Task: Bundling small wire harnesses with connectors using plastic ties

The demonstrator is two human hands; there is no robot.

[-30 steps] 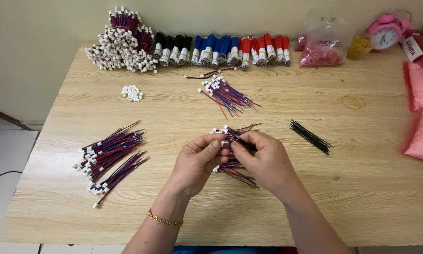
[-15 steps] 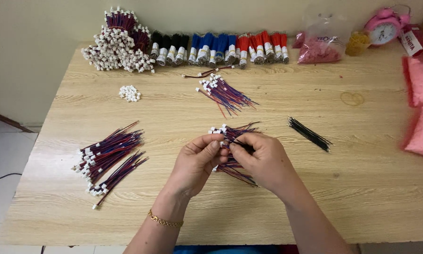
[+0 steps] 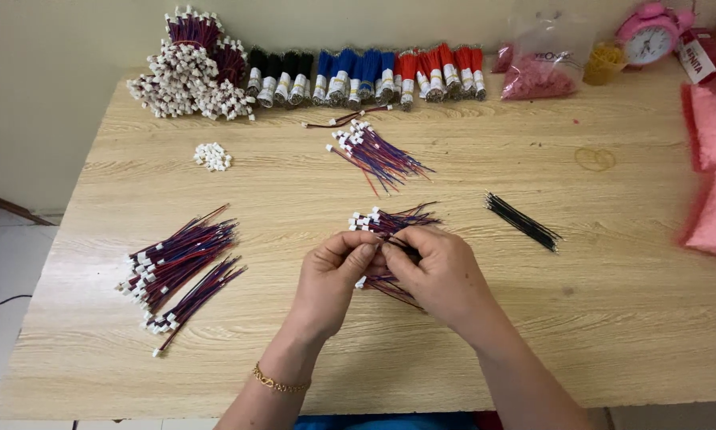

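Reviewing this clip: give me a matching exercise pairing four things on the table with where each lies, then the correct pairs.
Things:
1. small heap of loose white connectors
2. bundle of black wires
3. pink alarm clock
4. two piles of red-and-blue wire leads with white connectors

Places:
A. far right corner of the wooden table
B. left of the left hand
C. right of the right hand
D. far left part, near the stacked bundles

Pairs: 1-D, 2-C, 3-A, 4-B

wire bundle [image 3: 390,223]: middle hidden under hands | pink bags [image 3: 712,127]: cut off right edge
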